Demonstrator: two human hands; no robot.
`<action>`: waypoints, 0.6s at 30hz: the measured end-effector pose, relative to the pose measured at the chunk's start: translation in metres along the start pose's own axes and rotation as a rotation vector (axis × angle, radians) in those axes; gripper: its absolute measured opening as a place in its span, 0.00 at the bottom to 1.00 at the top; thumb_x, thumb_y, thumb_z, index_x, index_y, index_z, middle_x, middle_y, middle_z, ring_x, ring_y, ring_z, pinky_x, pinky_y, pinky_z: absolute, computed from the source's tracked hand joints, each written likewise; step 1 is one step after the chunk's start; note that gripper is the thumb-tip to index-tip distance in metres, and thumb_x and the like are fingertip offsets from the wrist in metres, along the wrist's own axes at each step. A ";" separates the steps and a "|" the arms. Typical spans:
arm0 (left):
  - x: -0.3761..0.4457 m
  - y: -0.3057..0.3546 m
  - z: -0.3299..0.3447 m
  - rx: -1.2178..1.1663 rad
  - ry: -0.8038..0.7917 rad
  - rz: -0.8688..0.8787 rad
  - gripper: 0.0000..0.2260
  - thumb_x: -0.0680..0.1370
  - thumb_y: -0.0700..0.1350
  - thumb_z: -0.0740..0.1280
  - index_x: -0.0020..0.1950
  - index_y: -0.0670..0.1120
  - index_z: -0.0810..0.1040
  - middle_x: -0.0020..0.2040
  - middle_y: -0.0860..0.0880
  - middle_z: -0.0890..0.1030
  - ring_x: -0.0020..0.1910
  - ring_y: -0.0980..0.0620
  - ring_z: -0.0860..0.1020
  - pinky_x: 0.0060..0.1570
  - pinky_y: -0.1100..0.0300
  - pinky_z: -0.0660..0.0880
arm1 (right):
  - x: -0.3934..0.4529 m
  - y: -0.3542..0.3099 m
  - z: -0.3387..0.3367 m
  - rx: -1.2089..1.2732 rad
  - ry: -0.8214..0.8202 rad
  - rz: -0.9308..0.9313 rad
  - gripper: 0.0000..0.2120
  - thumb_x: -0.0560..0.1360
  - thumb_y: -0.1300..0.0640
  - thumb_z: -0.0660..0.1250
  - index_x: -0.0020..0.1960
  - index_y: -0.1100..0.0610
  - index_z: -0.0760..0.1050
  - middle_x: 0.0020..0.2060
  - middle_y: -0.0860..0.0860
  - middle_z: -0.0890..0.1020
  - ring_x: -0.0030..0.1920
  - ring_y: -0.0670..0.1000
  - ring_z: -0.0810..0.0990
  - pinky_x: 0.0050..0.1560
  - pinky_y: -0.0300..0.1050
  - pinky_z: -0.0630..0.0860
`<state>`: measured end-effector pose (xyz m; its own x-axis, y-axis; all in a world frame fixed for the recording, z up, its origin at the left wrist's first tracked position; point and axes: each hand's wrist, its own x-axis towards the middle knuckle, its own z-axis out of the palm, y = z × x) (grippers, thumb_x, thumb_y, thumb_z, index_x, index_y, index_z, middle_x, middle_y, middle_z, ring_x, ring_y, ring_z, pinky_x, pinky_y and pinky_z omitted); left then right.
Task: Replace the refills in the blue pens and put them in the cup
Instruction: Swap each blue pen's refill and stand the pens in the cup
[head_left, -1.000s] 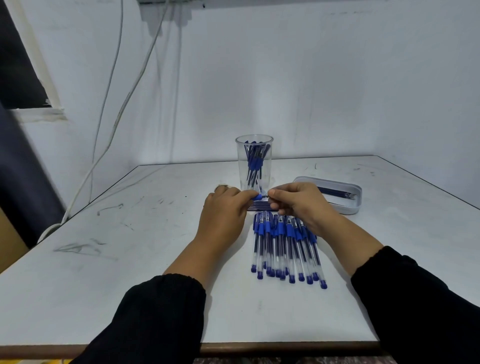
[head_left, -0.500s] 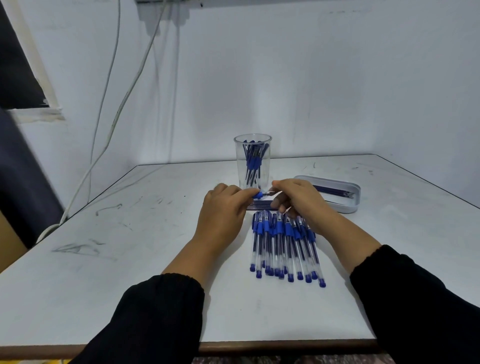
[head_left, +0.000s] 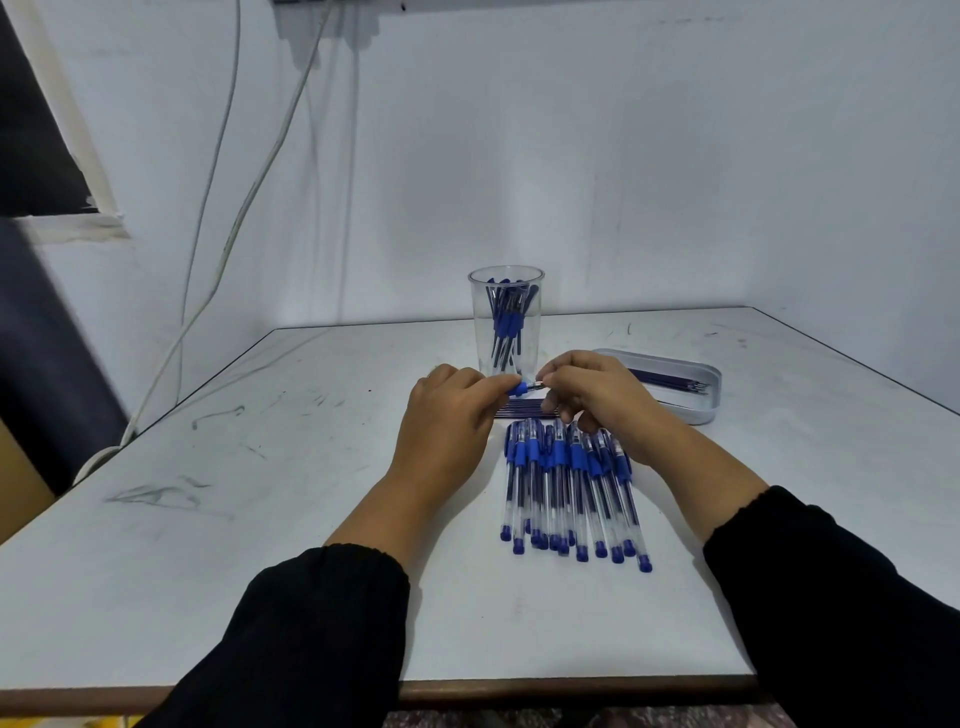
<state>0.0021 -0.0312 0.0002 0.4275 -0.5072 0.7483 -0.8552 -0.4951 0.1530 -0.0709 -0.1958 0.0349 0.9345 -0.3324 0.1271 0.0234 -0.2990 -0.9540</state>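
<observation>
A blue pen (head_left: 522, 388) is lying crosswise between the hands, the left hand (head_left: 447, 426) gripping its barrel and the right hand (head_left: 597, 400) pinching its metal tip, while the cup (head_left: 506, 322) is standing just beyond, equally near both

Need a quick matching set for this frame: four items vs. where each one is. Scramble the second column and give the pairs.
Things:
1. clear cup
2. grey tray
3. row of blue pens
4. pen being worked on

Places:
A. flat on the table, just under the right hand
B. pinched between the left hand and the right hand
C. upright behind the hands, with pens standing in it
D. to the right of the hands, with loose refills lying in it

Pairs: 1-C, 2-D, 3-A, 4-B
</observation>
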 end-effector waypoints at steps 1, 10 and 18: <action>0.000 0.000 0.000 0.002 -0.001 0.000 0.12 0.77 0.42 0.65 0.59 0.47 0.80 0.45 0.47 0.82 0.44 0.46 0.75 0.42 0.58 0.64 | 0.000 0.000 0.000 -0.009 0.001 -0.003 0.05 0.77 0.59 0.64 0.48 0.58 0.78 0.33 0.53 0.82 0.28 0.46 0.73 0.28 0.39 0.65; 0.001 -0.001 0.000 0.000 0.004 0.000 0.12 0.77 0.42 0.65 0.59 0.47 0.80 0.44 0.48 0.82 0.43 0.46 0.74 0.42 0.57 0.64 | 0.000 0.000 0.000 -0.005 -0.016 0.012 0.10 0.79 0.51 0.64 0.47 0.57 0.78 0.33 0.52 0.82 0.28 0.46 0.73 0.27 0.37 0.65; 0.000 0.001 -0.001 0.000 0.022 0.014 0.13 0.76 0.43 0.64 0.58 0.47 0.81 0.43 0.47 0.82 0.42 0.46 0.75 0.42 0.57 0.64 | -0.001 0.000 0.002 -0.094 0.003 -0.012 0.12 0.79 0.51 0.63 0.40 0.56 0.79 0.33 0.51 0.82 0.29 0.46 0.74 0.28 0.36 0.66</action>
<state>0.0009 -0.0315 0.0014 0.4086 -0.4984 0.7646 -0.8612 -0.4880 0.1421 -0.0716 -0.1936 0.0345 0.9332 -0.3315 0.1391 0.0007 -0.3852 -0.9228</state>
